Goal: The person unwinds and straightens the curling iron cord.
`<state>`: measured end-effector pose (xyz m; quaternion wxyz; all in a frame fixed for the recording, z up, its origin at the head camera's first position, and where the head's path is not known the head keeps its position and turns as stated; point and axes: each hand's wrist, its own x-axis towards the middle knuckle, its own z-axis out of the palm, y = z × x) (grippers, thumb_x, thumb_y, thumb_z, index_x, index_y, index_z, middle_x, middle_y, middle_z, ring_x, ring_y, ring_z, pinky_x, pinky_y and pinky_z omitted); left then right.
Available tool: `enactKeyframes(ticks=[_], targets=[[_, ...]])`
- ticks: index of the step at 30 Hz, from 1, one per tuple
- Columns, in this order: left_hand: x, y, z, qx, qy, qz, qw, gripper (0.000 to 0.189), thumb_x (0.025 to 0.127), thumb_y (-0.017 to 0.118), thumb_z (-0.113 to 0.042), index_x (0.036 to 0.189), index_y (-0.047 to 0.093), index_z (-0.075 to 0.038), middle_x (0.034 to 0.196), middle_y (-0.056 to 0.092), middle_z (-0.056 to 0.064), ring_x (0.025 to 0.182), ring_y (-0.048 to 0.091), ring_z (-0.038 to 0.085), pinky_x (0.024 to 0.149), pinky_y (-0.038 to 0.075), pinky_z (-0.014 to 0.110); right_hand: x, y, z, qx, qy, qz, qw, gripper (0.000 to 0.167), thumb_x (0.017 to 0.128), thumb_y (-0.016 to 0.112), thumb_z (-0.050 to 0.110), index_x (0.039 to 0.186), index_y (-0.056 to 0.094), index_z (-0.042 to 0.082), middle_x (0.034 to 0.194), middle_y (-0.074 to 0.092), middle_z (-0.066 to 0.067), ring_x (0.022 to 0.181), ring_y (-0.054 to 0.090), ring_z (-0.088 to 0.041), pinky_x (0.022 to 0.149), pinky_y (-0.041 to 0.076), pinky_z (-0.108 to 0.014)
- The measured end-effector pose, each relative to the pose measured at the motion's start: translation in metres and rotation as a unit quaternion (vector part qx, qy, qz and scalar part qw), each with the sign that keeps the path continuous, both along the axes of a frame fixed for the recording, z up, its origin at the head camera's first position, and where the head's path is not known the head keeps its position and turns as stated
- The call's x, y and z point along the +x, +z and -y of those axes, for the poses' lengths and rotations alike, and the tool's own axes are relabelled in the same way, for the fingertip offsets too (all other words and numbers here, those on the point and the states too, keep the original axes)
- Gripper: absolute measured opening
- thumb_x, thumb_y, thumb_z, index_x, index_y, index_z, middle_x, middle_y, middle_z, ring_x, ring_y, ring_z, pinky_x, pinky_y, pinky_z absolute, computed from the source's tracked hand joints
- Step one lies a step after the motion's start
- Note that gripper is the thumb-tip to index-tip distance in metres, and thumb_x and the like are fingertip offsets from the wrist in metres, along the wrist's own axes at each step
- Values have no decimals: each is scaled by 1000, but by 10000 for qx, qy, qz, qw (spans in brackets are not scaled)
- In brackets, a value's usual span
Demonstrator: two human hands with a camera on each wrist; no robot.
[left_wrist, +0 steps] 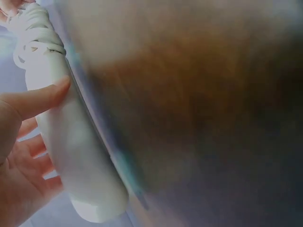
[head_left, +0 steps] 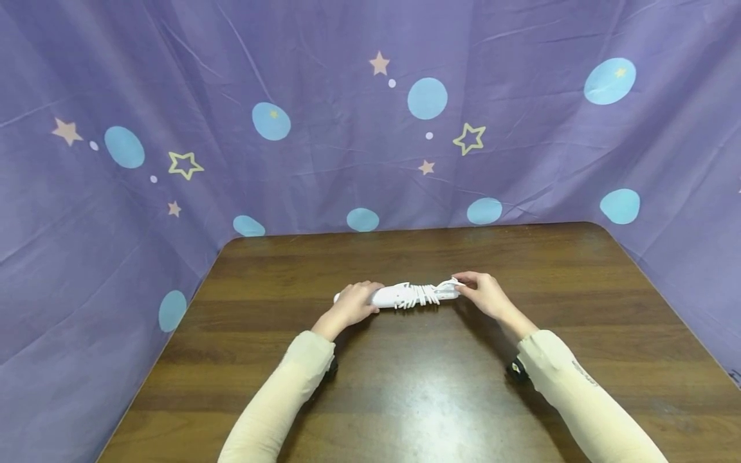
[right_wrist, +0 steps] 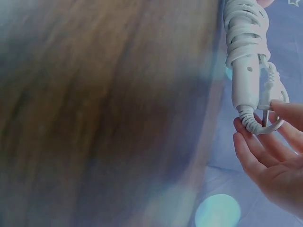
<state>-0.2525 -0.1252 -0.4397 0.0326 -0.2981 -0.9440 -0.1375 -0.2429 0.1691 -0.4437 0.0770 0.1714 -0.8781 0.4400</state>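
Note:
A long white hair straightener (head_left: 389, 297) lies crosswise in front of me, its white cord (head_left: 421, 295) wound in several loops round the handle. My left hand (head_left: 354, 302) grips the broad, rounded end. In the left wrist view the thumb (left_wrist: 60, 90) lies along the near side, with the other fingers behind the body (left_wrist: 80, 146). My right hand (head_left: 485, 294) is at the cord end. There, in the right wrist view, the thumb presses on the plug (right_wrist: 271, 97), with the fingers behind it. One metal pin shows beside the ribbed cord sleeve (right_wrist: 247, 118).
The brown wooden table (head_left: 255, 373) spreads under both arms, with its far edge beyond the hands. A purple curtain (head_left: 336, 161) with stars and blue spots hangs behind and along the sides. Dark wrist devices (head_left: 517, 369) sit under the pale sleeves.

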Motion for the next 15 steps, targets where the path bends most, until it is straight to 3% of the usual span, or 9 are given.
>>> enactKeyframes(ticks=[7,15], targets=[[17,8,2,704,-182,61,9973,45,74,68,-14,115,53,-2,105,58,14,97,53,29,82,37,43,11,12,-7,-595,-194,106,9980,31,81,63,9,105,59,-9,96,63,-22,87,61,-31,73,48,-29],[35,26,7,662,-367,-287,9967,44,74,68,-16,114,54,-3,105,59,11,98,52,26,82,37,42,28,29,-10,-526,-252,66,9983,33,81,63,16,105,61,-6,97,64,-18,86,62,-27,70,48,-23]])
